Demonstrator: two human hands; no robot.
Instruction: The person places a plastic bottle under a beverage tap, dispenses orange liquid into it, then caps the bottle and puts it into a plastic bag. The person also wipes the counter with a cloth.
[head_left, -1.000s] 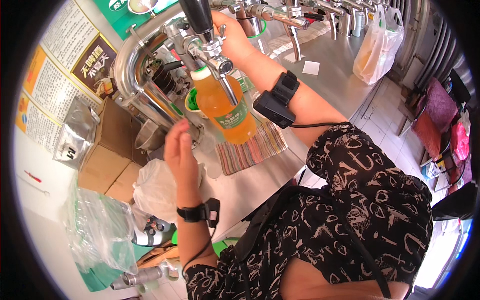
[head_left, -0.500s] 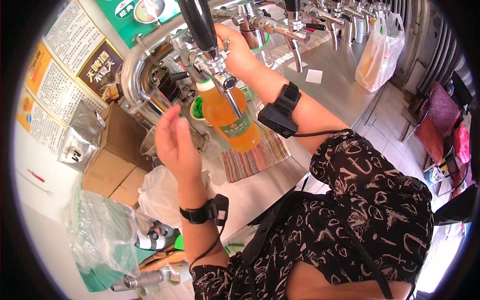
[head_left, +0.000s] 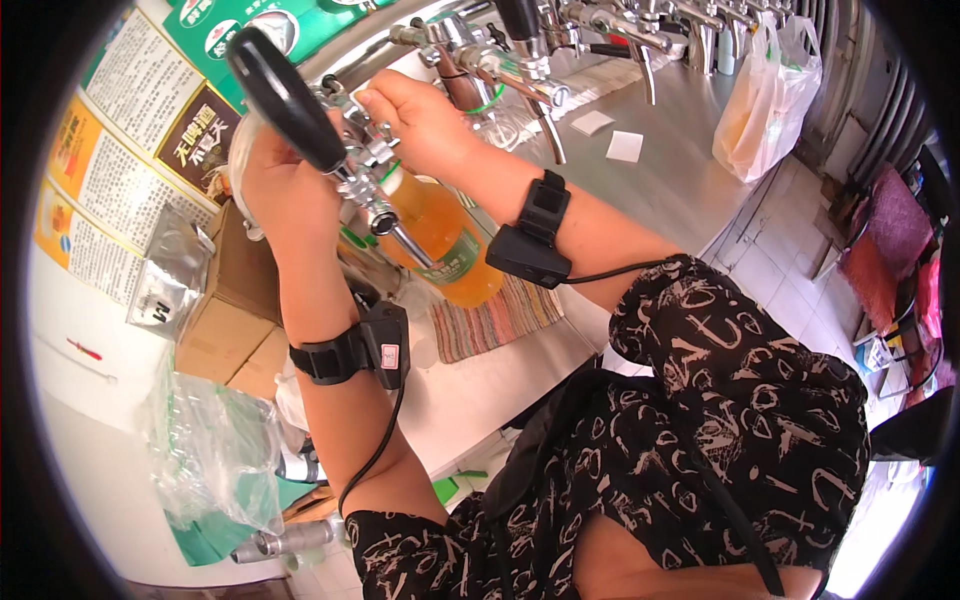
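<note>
Firstly, one bottle filled with amber liquid, clear-walled and green-labelled (head_left: 432, 212), placed just behind the spout of the chrome tap with a long black handle (head_left: 358, 190) and slanting in view, base to the tap's lower right. Handling, by judgement: heavy with its contents; wall probably thin plastic, yielding under a squeeze, hardly fragile; slippery if wet. Best hold: around the body below the shoulder, palm under the base, clear of the tap's spout. One bare left hand (head_left: 292, 198), at the tap's left, partly behind the black handle; fingers mostly concealed, grip cannot be told. One bare right hand (head_left: 432, 125), at the right of the tap's upper fittings, digits bent inward; whether they close on a fitting cannot be told. Concealed: the bottle's mouth, behind the tap; part of the label. Undetermined: whether the base touches the multicoloured striped cloth (head_left: 500, 322), below and right of the tap.
</note>
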